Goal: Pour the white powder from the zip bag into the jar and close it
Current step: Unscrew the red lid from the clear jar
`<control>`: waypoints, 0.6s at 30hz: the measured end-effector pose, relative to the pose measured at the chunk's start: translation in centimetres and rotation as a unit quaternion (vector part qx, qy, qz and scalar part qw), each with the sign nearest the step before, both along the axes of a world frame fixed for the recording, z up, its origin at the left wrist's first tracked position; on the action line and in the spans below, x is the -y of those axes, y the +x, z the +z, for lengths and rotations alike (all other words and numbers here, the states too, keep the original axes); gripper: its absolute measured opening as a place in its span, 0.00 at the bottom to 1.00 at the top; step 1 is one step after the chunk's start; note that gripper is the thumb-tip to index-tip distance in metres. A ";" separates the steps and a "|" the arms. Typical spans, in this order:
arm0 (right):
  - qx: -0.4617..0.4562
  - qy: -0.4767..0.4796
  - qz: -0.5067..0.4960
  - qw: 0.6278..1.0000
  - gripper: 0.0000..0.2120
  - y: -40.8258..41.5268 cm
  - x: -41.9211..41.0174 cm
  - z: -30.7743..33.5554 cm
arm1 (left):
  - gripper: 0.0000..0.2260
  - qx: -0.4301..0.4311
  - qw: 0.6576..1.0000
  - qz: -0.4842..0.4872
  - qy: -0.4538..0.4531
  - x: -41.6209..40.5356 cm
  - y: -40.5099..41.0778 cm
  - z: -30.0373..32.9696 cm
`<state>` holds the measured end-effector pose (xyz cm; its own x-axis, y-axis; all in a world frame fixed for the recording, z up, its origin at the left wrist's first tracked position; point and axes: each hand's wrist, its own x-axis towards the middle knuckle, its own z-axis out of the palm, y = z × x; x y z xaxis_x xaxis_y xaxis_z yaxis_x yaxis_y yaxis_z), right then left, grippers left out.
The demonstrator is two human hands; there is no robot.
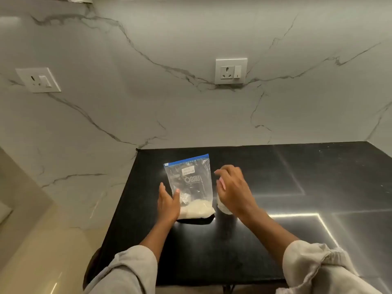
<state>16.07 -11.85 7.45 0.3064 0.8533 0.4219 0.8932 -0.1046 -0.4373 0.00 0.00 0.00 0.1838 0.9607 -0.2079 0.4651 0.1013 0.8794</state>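
Fingers of the left hand (168, 203) are straight and relaxed, and they rest against the left side of the zip bag (189, 183); they do not curl around it. This bag stands upright on the black counter (265, 166), with its blue zip strip (186, 159) at the top and a small white label (188, 170) under the strip. White powder (197, 210) lies in the bottom of the bag, and the upper part is clear and looks empty. Just to the right of the bag stands the jar (222, 207), which is mostly hidden behind the right hand (232, 190); only a pale lower part of it shows. The right hand is over the jar with fingers bent loosely, but I cannot tell if they hold anything or touch the jar. Both arms wear light grey sleeves (131, 270). Behind the counter is a marble wall (148, 102) with two white sockets (231, 71), one far left and one above the bag.
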 end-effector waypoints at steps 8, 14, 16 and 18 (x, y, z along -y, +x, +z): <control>-0.200 -0.267 -0.103 0.937 0.22 -4.9 -1.3 -7.0 | 0.11 0.003 0.992 -0.077 -0.097 -3.5 -1.1 -2.5; -0.247 -0.228 -0.125 0.933 0.20 -5.0 -2.7 -8.4 | 0.05 -0.046 0.991 -0.064 -0.108 -4.7 -1.4 -1.8; -0.248 -0.229 -0.107 0.935 0.20 -5.6 -3.5 -8.7 | 0.05 -0.064 0.992 -0.050 -0.098 -5.6 -2.1 -1.6; -0.252 -0.237 -0.082 0.935 0.20 -6.4 -4.4 -9.0 | 0.05 -0.080 0.993 -0.036 -0.084 -6.7 -3.4 -1.6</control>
<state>9.64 -7.43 -1.56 0.5077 0.8317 -0.2247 0.5413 -0.5109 -0.6679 -3.36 6.65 -1.55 0.2023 0.8954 -0.3967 0.6085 0.2024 0.7673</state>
